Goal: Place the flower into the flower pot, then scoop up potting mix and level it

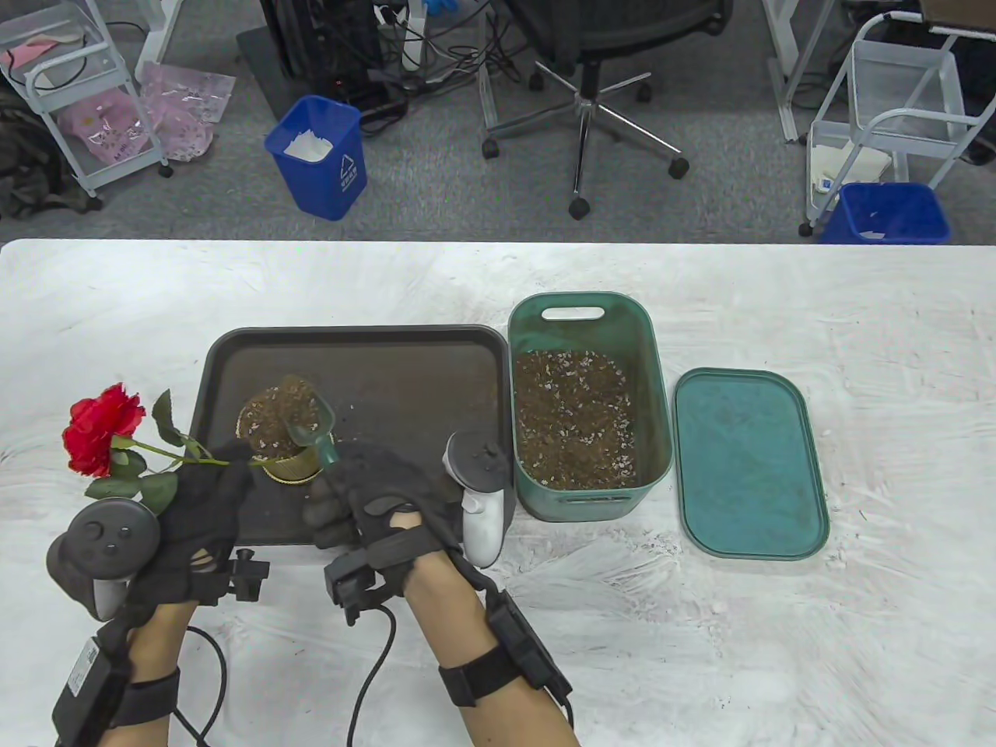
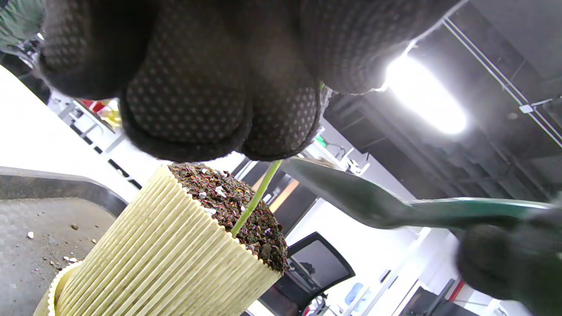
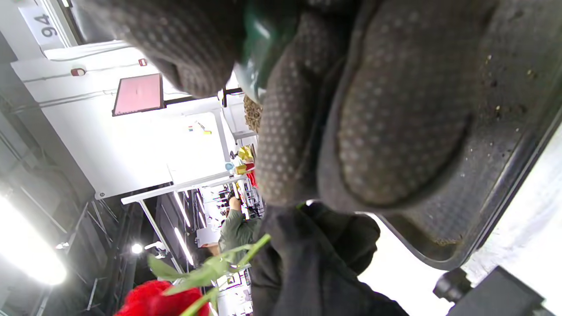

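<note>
Flower: one unit, a red rose with green leaves, its stem running right from the bloom into the one flower pot. Pot: one ribbed, pale yellow container standing on the one dark tray, filled to the rim with potting mix. In the left wrist view the stem enters the mix in the pot at a tilt, directly below the gloved fingers. Left hand: fingers curled round the stem between bloom and pot, so the bloom lies to the left of the fingers, off the tray, and the stem base lies to their right in the mix. Scoop: one green unit, its bowl over the pot's surface, carrying some mix. Right hand: fingers curled round the scoop handle; in the right wrist view the green handle shows between the gloved fingers, with the tray rim beside them. Trackers: two, one on the back of each hand. Green bin: one, just right of the tray, partly filled with potting mix. Lid: one, teal, flat on the white table just right of the bin. Blue waste bins on the floor beyond the table: two.
</note>
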{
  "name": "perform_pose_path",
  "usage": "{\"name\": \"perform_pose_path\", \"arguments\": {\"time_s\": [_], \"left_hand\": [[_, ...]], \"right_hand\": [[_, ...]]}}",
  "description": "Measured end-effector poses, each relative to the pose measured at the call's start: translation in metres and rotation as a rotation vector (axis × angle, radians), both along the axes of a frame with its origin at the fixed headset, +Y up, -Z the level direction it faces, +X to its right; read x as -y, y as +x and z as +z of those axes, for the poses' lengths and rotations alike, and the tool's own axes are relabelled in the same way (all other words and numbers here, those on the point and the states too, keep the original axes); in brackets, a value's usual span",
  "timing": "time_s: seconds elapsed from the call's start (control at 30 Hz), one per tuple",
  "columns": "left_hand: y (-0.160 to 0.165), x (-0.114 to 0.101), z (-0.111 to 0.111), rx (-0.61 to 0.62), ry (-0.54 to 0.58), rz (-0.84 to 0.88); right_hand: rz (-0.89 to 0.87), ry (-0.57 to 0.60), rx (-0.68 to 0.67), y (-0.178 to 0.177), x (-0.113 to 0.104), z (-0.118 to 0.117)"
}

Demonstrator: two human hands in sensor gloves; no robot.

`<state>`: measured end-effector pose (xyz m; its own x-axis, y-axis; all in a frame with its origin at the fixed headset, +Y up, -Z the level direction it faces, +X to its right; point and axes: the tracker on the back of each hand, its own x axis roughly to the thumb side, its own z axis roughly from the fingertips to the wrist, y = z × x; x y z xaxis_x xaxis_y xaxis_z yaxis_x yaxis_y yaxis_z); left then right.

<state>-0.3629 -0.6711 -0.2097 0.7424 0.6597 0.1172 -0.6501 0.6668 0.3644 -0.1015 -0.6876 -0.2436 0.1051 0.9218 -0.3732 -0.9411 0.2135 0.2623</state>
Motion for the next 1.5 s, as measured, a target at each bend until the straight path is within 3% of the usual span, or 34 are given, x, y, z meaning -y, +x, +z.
{"name": "perform_pose_path", "arguments": {"time_s": [0.53, 0.97, 1.4, 1.5], "left_hand": [[0.0, 0.0, 0.0, 0.003, 0.0, 0.005], [0.0, 0.0, 0.0, 0.002, -0.001, 0.011], [-0.001, 0.001, 0.0, 0.004, -0.003, 0.024], [-0.001, 0.001, 0.0, 0.006, -0.003, 0.027]], "right_hand": [[0.487, 0.397, 0.053, -0.023, -0.001, 0.002], [0.762, 0.668, 0.149, -0.035, -0.009, 0.015], [1.011, 0.966, 0.287, -0.036, -0.003, 0.02], [1.01, 0.971, 0.298, -0.034, 0.0, 0.018]]}}
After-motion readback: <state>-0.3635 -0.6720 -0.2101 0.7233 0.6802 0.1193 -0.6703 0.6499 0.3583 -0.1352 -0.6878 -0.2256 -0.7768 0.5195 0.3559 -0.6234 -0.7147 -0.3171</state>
